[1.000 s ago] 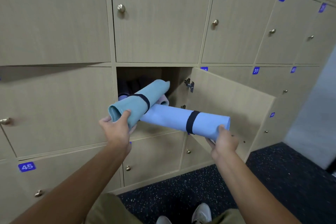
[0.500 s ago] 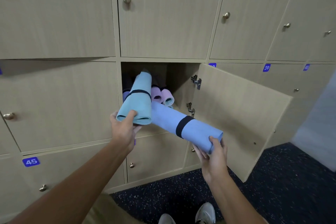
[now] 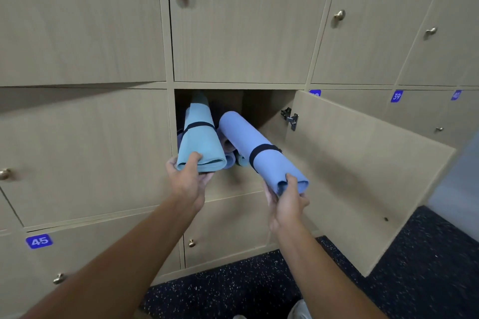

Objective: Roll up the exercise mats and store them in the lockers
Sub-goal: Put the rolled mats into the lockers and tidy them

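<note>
Left hand [image 3: 187, 182] grips teal rolled mat [image 3: 201, 142], right hand [image 3: 285, 202] grips blue rolled mat [image 3: 261, 153]; both far ends point into open locker [image 3: 267, 106].

Two hands [image 3: 188, 181] [image 3: 286, 202] hold rolled mats [image 3: 201, 142] [image 3: 261, 150] entering locker [image 3: 269, 109].

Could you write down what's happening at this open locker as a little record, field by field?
setting: wall of wooden lockers, dark speckled floor
open locker: door swung out to the right
left hand: grips the near end of the teal rolled mat
right hand: grips the near end of the blue rolled mat
mat position: far ends inside the locker, near ends sticking out
straps: a black band around each mat
already inside: other rolled mats, partly hidden
</note>
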Demonstrator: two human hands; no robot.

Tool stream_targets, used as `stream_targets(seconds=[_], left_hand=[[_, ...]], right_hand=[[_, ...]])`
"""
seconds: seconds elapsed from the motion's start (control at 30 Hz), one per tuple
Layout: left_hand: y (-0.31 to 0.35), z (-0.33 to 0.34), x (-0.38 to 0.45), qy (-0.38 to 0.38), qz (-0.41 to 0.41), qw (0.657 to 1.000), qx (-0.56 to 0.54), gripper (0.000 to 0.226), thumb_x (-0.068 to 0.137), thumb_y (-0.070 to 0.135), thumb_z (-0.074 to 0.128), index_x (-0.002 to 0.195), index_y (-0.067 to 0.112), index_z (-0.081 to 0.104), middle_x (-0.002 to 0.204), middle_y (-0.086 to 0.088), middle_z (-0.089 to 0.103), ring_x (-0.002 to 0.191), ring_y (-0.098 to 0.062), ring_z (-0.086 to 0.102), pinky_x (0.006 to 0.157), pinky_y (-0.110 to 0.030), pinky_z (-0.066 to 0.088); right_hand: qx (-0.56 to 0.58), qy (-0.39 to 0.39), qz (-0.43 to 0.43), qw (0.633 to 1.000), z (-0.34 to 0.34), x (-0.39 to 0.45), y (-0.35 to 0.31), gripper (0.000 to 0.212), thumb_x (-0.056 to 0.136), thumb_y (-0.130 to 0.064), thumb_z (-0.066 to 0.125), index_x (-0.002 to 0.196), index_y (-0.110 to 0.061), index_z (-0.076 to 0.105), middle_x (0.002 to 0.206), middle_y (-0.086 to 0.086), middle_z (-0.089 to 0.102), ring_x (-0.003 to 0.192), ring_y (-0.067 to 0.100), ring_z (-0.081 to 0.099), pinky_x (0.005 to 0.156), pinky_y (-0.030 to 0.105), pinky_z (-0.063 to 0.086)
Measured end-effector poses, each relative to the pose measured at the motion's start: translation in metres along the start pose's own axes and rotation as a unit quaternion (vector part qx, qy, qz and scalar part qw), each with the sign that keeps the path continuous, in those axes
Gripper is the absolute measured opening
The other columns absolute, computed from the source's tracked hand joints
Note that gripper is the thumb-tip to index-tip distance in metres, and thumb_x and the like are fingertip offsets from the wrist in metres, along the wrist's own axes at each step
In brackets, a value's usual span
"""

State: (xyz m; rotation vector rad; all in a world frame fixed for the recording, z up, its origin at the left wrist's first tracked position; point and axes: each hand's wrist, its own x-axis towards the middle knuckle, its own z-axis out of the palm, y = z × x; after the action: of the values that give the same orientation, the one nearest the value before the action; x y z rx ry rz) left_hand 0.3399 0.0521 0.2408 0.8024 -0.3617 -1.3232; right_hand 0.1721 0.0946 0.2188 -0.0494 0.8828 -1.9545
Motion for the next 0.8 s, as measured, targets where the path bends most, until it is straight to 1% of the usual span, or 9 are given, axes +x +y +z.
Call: stream_targets(seconds=[0.1, 0.23, 0.33, 0.5, 0.6, 0.63, 0.7, 0.77, 0.8], left_hand=[[-0.004, 0.005, 0.015, 0.013, -0.001, 1.0, 0.002, 0.05, 0.092, 0.005, 0.066, 0.133, 0.017, 0.042, 0.132, -0.014, 0.058, 0.108, -0.036, 0.069, 0.07, -0.039, 0.064], [-0.01, 0.013, 0.043, 0.028, 0.007, 0.999, 0.014, 0.044, 0.092, 0.006, 0.067, 0.128, 0.019, 0.045, 0.131, -0.014, 0.058, 0.108, -0.035, 0.069, 0.07, -0.037, 0.063], [-0.017, 0.022, 0.069, 0.04, 0.036, 0.998, 0.036, 0.036, 0.091, 0.006, 0.068, 0.115, 0.024, 0.048, 0.132, -0.012, 0.056, 0.112, -0.033, 0.066, 0.073, -0.039, 0.063], [-0.026, 0.039, 0.12, 0.062, 0.056, 0.995, 0.052, 0.045, 0.094, 0.009, 0.066, 0.13, 0.024, 0.046, 0.13, -0.006, 0.056, 0.114, -0.029, 0.063, 0.09, -0.051, 0.06], [-0.031, 0.052, 0.156, 0.084, 0.068, 0.991, 0.081, 0.044, 0.094, 0.015, 0.068, 0.13, 0.029, 0.046, 0.124, -0.004, 0.058, 0.108, -0.028, 0.064, 0.089, -0.05, 0.06], [-0.032, 0.057, 0.168, 0.093, 0.079, 0.988, 0.095, 0.045, 0.094, 0.017, 0.068, 0.131, 0.031, 0.047, 0.125, -0.005, 0.059, 0.107, -0.029, 0.064, 0.088, -0.05, 0.06], [-0.035, 0.065, 0.193, 0.118, 0.118, 0.975, 0.146, 0.045, 0.094, 0.021, 0.069, 0.134, 0.03, 0.048, 0.129, -0.009, 0.06, 0.107, -0.031, 0.064, 0.091, -0.047, 0.058], [-0.037, 0.075, 0.216, 0.139, 0.151, 0.959, 0.194, 0.046, 0.095, 0.025, 0.067, 0.137, 0.028, 0.048, 0.13, -0.012, 0.06, 0.108, -0.033, 0.063, 0.094, -0.045, 0.055], [-0.038, 0.078, 0.227, 0.15, 0.157, 0.952, 0.215, 0.047, 0.096, 0.028, 0.067, 0.139, 0.029, 0.047, 0.133, -0.014, 0.058, 0.109, -0.035, 0.061, 0.095, -0.047, 0.054]], right_hand=[[-0.003, -0.028, 0.014, 1.0, 0.027, 0.01, 0.014, 0.052, 0.093, -0.01, 0.067, 0.137, -0.014, 0.04, 0.129, 0.009, 0.056, 0.108, 0.026, 0.068, 0.071, 0.037, 0.064], [-0.045, -0.083, 0.049, 0.994, 0.053, 0.034, 0.034, 0.05, 0.092, -0.01, 0.067, 0.137, -0.014, 0.044, 0.127, 0.008, 0.062, 0.107, 0.026, 0.068, 0.062, 0.031, 0.061], [-0.099, -0.124, 0.072, 0.985, 0.067, 0.061, 0.048, 0.046, 0.09, -0.009, 0.069, 0.132, -0.018, 0.055, 0.127, 0.01, 0.067, 0.111, 0.03, 0.07, 0.065, 0.032, 0.061], [-0.166, -0.172, 0.076, 0.968, 0.093, 0.114, 0.067, 0.042, 0.089, -0.005, 0.069, 0.129, -0.018, 0.063, 0.12, 0.006, 0.074, 0.105, 0.024, 0.073, 0.073, 0.034, 0.062], [-0.207, -0.175, 0.07, 0.96, 0.112, 0.147, 0.08, 0.047, 0.088, -0.006, 0.071, 0.131, -0.019, 0.057, 0.122, 0.008, 0.07, 0.104, 0.026, 0.073, 0.074, 0.036, 0.063], [-0.226, -0.171, 0.067, 0.957, 0.119, 0.158, 0.085, 0.047, 0.087, -0.009, 0.072, 0.13, -0.02, 0.056, 0.12, 0.008, 0.069, 0.103, 0.026, 0.072, 0.074, 0.036, 0.063], [-0.282, -0.161, 0.054, 0.944, 0.137, 0.178, 0.097, 0.05, 0.078, -0.023, 0.078, 0.123, -0.027, 0.056, 0.117, 0.008, 0.068, 0.101, 0.027, 0.071, 0.083, 0.044, 0.062], [-0.321, -0.158, 0.037, 0.933, 0.151, 0.199, 0.11, 0.049, 0.065, -0.033, 0.079, 0.109, -0.036, 0.056, 0.116, 0.01, 0.069, 0.1, 0.031, 0.071, 0.088, 0.053, 0.06], [-0.331, -0.16, 0.028, 0.93, 0.158, 0.207, 0.117, 0.046, 0.065, -0.033, 0.079, 0.104, -0.039, 0.054, 0.114, 0.011, 0.069, 0.099, 0.032, 0.071, 0.087, 0.054, 0.06]])
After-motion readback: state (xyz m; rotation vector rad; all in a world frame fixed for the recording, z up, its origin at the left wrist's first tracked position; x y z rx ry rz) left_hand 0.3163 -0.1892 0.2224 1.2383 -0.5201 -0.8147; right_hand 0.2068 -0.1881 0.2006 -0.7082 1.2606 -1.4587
